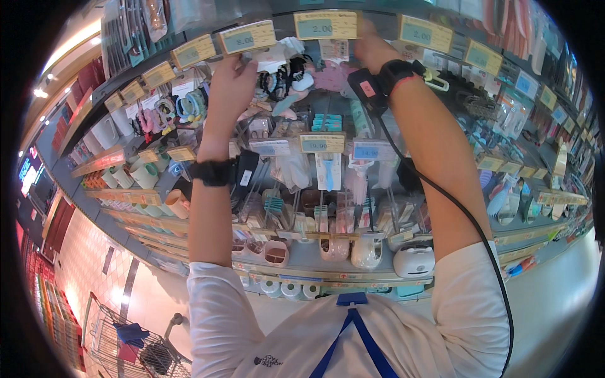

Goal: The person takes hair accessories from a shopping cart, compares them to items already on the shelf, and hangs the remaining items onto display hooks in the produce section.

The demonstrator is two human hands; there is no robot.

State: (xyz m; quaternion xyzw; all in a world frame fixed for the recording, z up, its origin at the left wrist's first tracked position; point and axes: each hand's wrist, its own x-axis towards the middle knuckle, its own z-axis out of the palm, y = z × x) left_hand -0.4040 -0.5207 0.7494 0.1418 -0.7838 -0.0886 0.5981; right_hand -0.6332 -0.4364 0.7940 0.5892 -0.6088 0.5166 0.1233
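Note:
My left hand (pixel 232 85) is raised to the upper hook row, just under a yellow-edged price tag (pixel 246 37). Its fingertips are partly hidden, beside white cards (pixel 274 60) with black hair ties (pixel 279 81) hanging from them. My right hand (pixel 373 49) reaches up at the right edge of the middle price tag (pixel 326 25), and its fingers are blurred and partly covered. Between the two hands hang a pink fabric hair accessory (pixel 333 75) and a white backing card (pixel 334 49). Whether either hand grips anything is not visible.
Coiled hair ties (pixel 191 104) hang to the left; a yellow claw clip (pixel 436 80) hangs right. Lower hooks carry a blue-handled item (pixel 329 172) and packets. Mugs (pixel 144 174) and plastic holders (pixel 275 253) fill shelves. A black cable (pixel 444 191) trails along my right arm. A shopping cart (pixel 123 340) stands lower left.

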